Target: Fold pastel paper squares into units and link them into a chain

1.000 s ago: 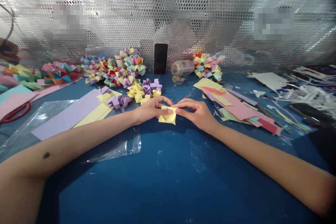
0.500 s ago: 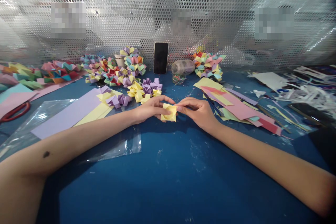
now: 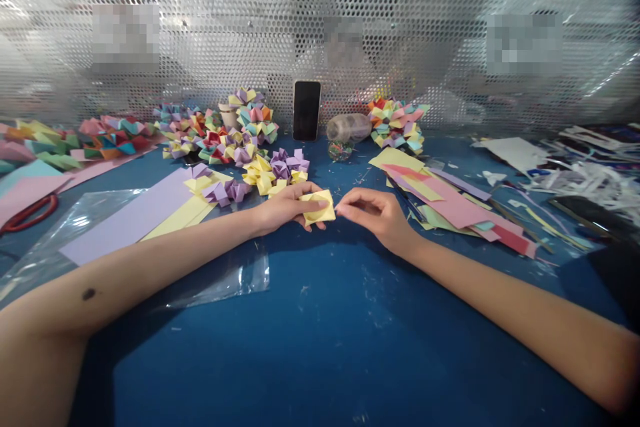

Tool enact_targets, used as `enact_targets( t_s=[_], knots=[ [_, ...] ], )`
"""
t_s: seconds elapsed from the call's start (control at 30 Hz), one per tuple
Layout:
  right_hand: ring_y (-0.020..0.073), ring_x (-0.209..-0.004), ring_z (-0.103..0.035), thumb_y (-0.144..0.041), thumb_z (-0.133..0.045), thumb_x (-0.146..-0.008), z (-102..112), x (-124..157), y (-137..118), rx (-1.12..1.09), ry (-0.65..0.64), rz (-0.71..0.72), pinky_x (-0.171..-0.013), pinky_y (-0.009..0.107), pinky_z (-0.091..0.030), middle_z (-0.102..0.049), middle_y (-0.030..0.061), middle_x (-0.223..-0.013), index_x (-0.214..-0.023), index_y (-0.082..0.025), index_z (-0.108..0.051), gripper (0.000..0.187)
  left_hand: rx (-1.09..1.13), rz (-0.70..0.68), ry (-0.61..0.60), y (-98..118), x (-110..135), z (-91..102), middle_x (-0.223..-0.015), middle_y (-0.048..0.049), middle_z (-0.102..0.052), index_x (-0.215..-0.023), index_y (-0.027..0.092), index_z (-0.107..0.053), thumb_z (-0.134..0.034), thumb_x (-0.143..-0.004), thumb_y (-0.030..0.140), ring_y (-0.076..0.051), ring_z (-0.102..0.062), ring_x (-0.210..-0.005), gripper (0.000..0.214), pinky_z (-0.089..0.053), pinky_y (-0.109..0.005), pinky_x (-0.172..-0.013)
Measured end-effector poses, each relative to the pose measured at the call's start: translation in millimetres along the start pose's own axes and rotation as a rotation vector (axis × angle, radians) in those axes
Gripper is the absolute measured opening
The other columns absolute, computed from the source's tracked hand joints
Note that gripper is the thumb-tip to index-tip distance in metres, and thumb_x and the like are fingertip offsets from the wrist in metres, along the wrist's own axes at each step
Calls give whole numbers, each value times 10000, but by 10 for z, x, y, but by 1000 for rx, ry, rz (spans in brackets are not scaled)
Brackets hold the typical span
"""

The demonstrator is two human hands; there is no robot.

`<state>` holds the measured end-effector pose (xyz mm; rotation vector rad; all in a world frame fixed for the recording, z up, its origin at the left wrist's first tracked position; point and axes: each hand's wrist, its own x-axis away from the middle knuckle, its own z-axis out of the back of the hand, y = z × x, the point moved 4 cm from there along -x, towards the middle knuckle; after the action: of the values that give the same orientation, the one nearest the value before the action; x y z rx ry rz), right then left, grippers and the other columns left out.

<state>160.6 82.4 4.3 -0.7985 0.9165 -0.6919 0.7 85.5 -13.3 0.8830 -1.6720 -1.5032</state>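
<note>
A folded yellow paper piece (image 3: 320, 209) is held in my left hand (image 3: 287, 207), with the thumb on top and the fingers underneath. It is square, with raised folds along its edges. Just to its right is my right hand (image 3: 373, 213), thumb and forefinger drawn together in a pinch at the paper's right corner. A narrow gap seems to separate those fingertips from the paper, and I see nothing between them. Close behind my left hand sit folded yellow units (image 3: 259, 173) and folded purple units (image 3: 290, 163).
Purple paper strips (image 3: 130, 213) lie on a clear plastic bag (image 3: 220, 287) at left, near red-handled scissors (image 3: 30, 213). An upright phone (image 3: 307, 110) stands at the back beside a plastic bottle (image 3: 349, 127). Pink paper sheets (image 3: 455, 203) and white shreds (image 3: 595, 170) lie at right.
My right fingertips have come off the yellow paper's corner and sit slightly to its right. The paper has tilted and shifted a little left and up in my left hand.
</note>
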Motion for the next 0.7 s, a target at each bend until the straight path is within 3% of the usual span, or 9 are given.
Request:
enact_targets(
  t_s=[0.1, 0.2, 0.7],
  knots=[
    [138, -744, -577, -356, -635, -780, 33, -26, 42, -52, 40, -47, -671, 289, -472, -637, 15, -806, -893, -227, -682, 177, -46, 14, -80, -9, 6, -10, -710, -49, -659, -825, 126, -517, -650, -762, 239, -129, -648, -581, 186, -442, -175, -457],
    [146, -820, -569, -356, -624, -795, -8, -46, 47, -6, -72, 4, -686, 290, -466, -619, 24, -916, -1001, -277, -682, 228, -81, 6, -120, -12, 15, -11, -708, -55, -664, -803, 117, -541, -668, -747, 268, -127, -646, -592, 205, -435, -183, -473],
    [134, -732, -583, -343, -672, -763, -9, -27, -15, 77, -17, 116, -663, 290, -467, -632, -1, -784, -795, -294, -723, 78, -134, 12, -177, -3, 40, -44, -862, -85, -701, -832, 124, -583, -654, -772, 340, -108, -643, -644, 235, -430, -175, -503]
  ],
)
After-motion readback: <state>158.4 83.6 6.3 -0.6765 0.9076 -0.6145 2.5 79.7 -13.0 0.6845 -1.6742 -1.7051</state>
